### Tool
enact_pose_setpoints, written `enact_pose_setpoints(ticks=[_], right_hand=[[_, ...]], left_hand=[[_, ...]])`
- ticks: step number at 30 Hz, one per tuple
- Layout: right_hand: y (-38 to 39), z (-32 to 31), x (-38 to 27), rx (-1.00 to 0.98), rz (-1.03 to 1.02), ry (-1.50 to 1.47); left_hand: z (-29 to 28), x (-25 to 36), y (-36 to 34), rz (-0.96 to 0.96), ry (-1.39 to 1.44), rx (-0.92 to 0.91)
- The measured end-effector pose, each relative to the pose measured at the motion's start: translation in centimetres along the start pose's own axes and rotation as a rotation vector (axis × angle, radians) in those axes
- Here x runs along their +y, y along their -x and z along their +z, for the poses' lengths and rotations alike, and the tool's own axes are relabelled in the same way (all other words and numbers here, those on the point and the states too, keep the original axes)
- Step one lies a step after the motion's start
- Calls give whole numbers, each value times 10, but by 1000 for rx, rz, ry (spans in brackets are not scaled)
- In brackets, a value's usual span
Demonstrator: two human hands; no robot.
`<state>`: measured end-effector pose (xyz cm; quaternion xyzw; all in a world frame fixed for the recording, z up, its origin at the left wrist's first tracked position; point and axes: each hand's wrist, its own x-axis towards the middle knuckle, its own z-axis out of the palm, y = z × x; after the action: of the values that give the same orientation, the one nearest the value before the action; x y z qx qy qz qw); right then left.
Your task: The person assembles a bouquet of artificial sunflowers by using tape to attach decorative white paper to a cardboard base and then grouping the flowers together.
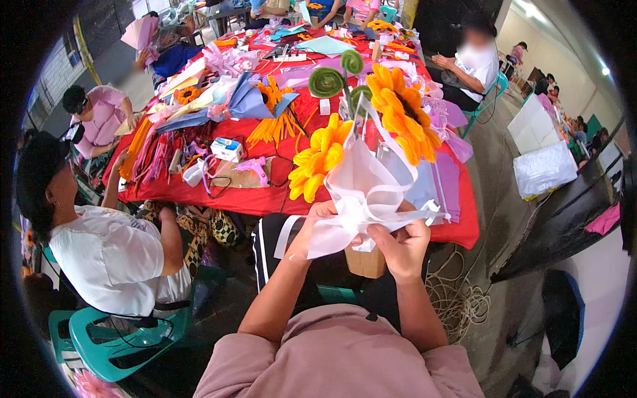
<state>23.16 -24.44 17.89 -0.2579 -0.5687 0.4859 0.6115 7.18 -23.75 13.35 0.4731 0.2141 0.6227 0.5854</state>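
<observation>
In front of my chest is a sheer white ribbon bow with wide loops and loose tails. My right hand pinches the ribbon near its knot, thumb against fingers. My left hand is closed on the bow's other side, its fingers partly hidden behind the white ribbon. Just beyond the bow stand two fuzzy yellow-orange flowers, a smaller one at left and a larger, dark-centred one at right. Coiled green fuzzy spirals rise between them. Below the bow, a brown cardboard block shows; how it joins the flowers is hidden.
A red-covered table stretches ahead, crowded with fuzzy stems, wrapping paper and ribbon. On it are a pink glue gun and a small blue-white box. A person in white sits close at left. Coiled cable lies on the floor at right.
</observation>
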Motion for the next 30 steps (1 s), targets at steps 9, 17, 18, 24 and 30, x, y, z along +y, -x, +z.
enact_pose_setpoints(ticks=[9, 17, 18, 24, 30], right_hand=[[5, -2, 6, 0, -23, 9], [8, 3, 9, 9, -10, 69], [8, 5, 7, 19, 1, 74], [7, 8, 6, 22, -31, 103], [3, 3, 13, -90, 42, -52]], left_hand=[[-9, 5, -1, -105, 134, -114], [-25, -26, 8, 81, -240, 36], [-28, -32, 9, 89, -236, 46], [-21, -30, 5, 107, -231, 57], [-19, -19, 7, 106, -272, 44]])
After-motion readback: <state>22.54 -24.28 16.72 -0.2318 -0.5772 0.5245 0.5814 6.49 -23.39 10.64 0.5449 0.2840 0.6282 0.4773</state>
